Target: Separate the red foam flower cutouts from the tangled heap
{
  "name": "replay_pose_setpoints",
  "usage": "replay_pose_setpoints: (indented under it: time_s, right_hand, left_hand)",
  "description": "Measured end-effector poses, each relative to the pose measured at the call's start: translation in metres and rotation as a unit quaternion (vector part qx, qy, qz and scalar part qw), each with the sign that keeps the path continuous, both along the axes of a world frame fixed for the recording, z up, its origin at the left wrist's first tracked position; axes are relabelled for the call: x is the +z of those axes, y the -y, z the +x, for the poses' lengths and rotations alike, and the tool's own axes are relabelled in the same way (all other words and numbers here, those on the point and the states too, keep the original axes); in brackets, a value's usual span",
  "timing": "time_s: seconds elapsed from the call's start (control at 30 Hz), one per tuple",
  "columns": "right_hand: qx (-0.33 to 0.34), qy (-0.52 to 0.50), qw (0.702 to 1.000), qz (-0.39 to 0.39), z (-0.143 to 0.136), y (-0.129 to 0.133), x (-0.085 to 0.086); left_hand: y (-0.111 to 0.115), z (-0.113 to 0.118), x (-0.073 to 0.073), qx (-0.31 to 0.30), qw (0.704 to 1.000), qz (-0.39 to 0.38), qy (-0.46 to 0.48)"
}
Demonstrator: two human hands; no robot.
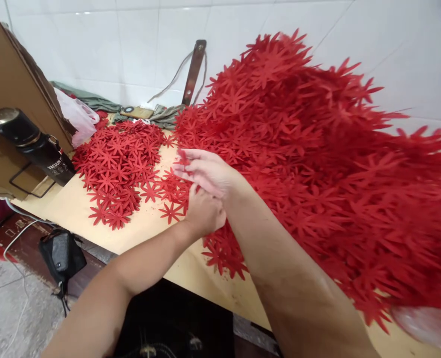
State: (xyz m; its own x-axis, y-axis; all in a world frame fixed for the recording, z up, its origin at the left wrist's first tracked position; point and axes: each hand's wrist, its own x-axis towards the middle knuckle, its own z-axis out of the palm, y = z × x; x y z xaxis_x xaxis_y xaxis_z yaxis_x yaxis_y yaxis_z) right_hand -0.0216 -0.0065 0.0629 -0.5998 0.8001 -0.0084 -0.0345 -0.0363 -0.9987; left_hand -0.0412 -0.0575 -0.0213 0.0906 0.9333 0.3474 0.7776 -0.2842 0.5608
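My right hand (pixel 208 171) reaches in over the middle of the table, its fingers bent around a small red petalled flower piece (pixel 183 159) near the fingertips. Just below it, touching its palm side, is my left hand (pixel 205 211), closed with the fingers curled in; whatever it holds, if anything, is hidden. A lower pile of flat red flower cut-outs (pixel 119 154) spreads out to the left of the hands. Several loose red flower pieces (pixel 171 213) lie beside my left hand. A much taller heap of red flowers (pixel 298 149) rises to the right, partly behind my right forearm.
At the left, a black vacuum flask (pixel 37 144) leans near a cardboard box (pixel 15 89). A white plastic bag (pixel 76 114) and grey-green cloth (pixel 166 115) lie by the tiled wall (pixel 138 44). A brown strip with a cord (pixel 194 72) leans there. A black pouch (pixel 61 256) hangs below the wooden tabletop (pixel 104 237).
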Motion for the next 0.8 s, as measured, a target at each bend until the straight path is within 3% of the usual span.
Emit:
replay_pose_setpoints:
  time_s: [0.1, 0.2, 0.33, 0.53, 0.6, 0.67, 0.8]
  right_hand:
    - [-0.04, -0.101, 0.993, -0.049, 0.034, 0.001, -0.001]
    - [-0.109, -0.098, 0.989, -0.01, 0.071, 0.004, -0.004]
    - [-0.148, -0.1, 0.982, 0.055, 0.111, 0.009, -0.009]
    - [-0.158, -0.139, 0.977, -0.023, 0.139, 0.011, -0.02]
    - [-0.134, -0.129, 0.982, -0.018, 0.141, 0.009, -0.024]
    - [-0.133, -0.131, 0.982, -0.012, 0.139, 0.008, -0.026]
    - [-0.229, -0.159, 0.958, -0.066, 0.13, 0.014, -0.019]
  left_hand:
    - [0.004, -0.003, 0.003, 0.041, 0.997, 0.041, -0.05]
    - [0.006, -0.006, 0.009, 0.061, 0.995, 0.07, -0.024]
    - [0.0, -0.011, 0.024, 0.08, 0.992, 0.087, 0.049]
    - [-0.023, -0.008, 0.055, 0.129, 0.962, 0.108, 0.216]
    - [-0.025, 0.006, 0.063, 0.095, 0.928, 0.064, 0.355]
    - [-0.022, 0.024, 0.068, 0.036, 0.856, -0.009, 0.515]
    - [-0.01, 0.059, 0.073, -0.033, 0.726, -0.155, 0.67]
